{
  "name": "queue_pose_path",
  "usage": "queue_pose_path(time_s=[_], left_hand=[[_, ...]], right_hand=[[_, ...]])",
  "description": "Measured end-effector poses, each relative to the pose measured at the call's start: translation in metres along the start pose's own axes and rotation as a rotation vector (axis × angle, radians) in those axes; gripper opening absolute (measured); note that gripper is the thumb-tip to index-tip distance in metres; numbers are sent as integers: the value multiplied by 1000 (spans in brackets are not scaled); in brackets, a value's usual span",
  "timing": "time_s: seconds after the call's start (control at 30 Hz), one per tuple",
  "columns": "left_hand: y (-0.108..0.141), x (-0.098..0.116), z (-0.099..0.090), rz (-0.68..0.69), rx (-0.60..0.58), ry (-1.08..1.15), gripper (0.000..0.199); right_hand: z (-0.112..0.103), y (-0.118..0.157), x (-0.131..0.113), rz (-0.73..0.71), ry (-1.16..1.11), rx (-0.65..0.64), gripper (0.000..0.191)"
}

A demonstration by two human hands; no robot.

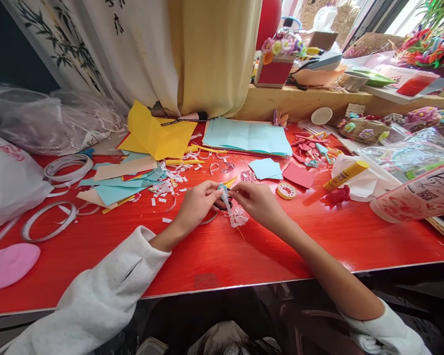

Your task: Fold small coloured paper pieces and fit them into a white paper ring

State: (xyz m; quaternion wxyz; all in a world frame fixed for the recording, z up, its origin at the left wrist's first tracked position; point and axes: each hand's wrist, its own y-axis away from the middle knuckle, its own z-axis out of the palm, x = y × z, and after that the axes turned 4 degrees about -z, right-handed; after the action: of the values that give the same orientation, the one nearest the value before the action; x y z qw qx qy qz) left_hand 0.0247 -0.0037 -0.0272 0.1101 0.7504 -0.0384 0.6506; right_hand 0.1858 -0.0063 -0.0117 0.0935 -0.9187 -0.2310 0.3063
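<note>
My left hand pinches a small light-blue paper piece above the middle of the red table. A pale translucent strip hangs down from it. My right hand is closed close beside the piece, thumb and finger pressed together; what lies between them is too small to make out. Under the hands are scissors with dark handles, partly hidden. Beneath the strip lies a small heap of clear beads or bits, with a thin yellow strand by it.
Left on the red table are tape rolls, coloured paper strips and white scraps. Light-blue sheets lie at the back. Rightward are blue squares, a red square, a yellow glue stick and a large cup.
</note>
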Motion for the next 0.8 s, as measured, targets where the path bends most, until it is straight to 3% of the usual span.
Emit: queue_pose_path(time_s=[0.17,0.8], left_hand=[[2,-2,0,65,-21,-29,20],[3,-1,1,63,-12,-14,16]], right_hand=[[1,0,-1,13,-10,-5,16],[6,4,-2,7,13,55,16]])
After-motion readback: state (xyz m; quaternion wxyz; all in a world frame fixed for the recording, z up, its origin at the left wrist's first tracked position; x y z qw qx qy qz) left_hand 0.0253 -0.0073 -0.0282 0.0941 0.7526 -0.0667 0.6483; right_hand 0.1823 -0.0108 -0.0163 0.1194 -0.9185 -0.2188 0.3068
